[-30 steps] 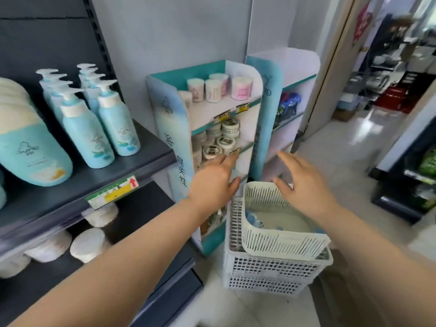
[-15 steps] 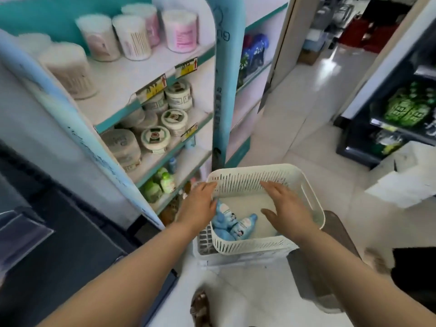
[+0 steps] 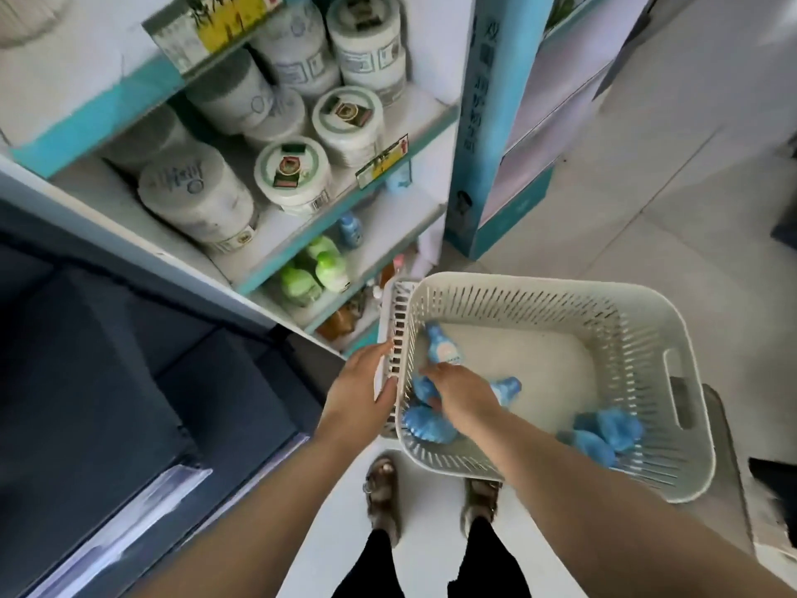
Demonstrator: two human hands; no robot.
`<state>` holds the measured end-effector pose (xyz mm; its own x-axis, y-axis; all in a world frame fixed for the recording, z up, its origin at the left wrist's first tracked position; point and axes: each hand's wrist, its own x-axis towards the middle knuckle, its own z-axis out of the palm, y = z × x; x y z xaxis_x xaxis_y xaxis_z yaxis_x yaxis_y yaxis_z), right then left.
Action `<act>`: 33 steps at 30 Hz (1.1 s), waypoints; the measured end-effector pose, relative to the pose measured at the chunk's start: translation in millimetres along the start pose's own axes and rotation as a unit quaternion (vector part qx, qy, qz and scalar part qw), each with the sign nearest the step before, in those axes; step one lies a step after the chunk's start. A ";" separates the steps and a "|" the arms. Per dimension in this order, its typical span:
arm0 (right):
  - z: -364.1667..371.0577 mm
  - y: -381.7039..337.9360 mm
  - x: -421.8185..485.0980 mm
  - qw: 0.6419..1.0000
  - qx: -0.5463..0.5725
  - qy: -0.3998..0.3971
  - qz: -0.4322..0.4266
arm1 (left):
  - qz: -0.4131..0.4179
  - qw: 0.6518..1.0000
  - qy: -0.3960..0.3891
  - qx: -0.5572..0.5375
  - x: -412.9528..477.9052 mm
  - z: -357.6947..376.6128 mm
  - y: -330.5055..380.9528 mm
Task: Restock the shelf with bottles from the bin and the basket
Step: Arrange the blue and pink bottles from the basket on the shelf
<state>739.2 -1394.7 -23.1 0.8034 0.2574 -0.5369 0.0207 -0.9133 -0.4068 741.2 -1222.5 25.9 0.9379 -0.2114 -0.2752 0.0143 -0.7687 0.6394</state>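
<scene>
- Blue bottles (image 3: 428, 426) lie on the bottom of a white plastic basket (image 3: 560, 291), bunched against its left wall. I see a labelled bottle (image 3: 443, 350) lying with its neck pointing away from me, and a loose pair (image 3: 604, 430) lying near the right wall.
- Right hand (image 3: 463, 399): inside the basket, palm down over the left bunch. The fingers point down among the bottles and are mostly hidden, so I cannot tell whether they are clamped on one.
- Left hand (image 3: 360, 392): outside the basket, at its left side. The fingers are straight and together, with the tips touching the slatted wall of the bin (image 3: 397, 325). The thumb lies along the same wall.
- Bin: it sits under the basket, and I see only its left edge.
- Shelf (image 3: 345, 201): white with teal edges, standing just beyond and to the left of the basket. Round tubs (image 3: 293, 172) fill the middle level. Green bottles (image 3: 321, 269) and a small blue bottle (image 3: 350, 228) stand on the level below.
- Dark shelving (image 3: 108, 381): at far left.
- Sandalled feet (image 3: 381, 489): on the pale floor (image 3: 647, 217), just short of the basket.
</scene>
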 end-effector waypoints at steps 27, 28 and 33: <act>10.4 71.9 42.9 0.998 0.020 0.022 0.060 | -0.092 0.959 0.107 -0.246 32.6 -2.2 48.2; 19.3 73.7 50.8 0.996 0.030 0.018 0.080 | -0.087 0.960 0.104 -0.247 32.7 -1.9 46.1; 30.7 67.0 72.4 0.981 0.126 0.024 0.145 | -0.076 0.963 0.088 -0.243 30.9 -2.2 43.9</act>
<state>780.5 -1427.5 -111.9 0.7811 -0.0224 -0.6240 -0.3558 -0.8372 -0.4153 771.5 -1261.4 47.0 0.9558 0.0205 -0.2932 0.2766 -0.4008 0.8734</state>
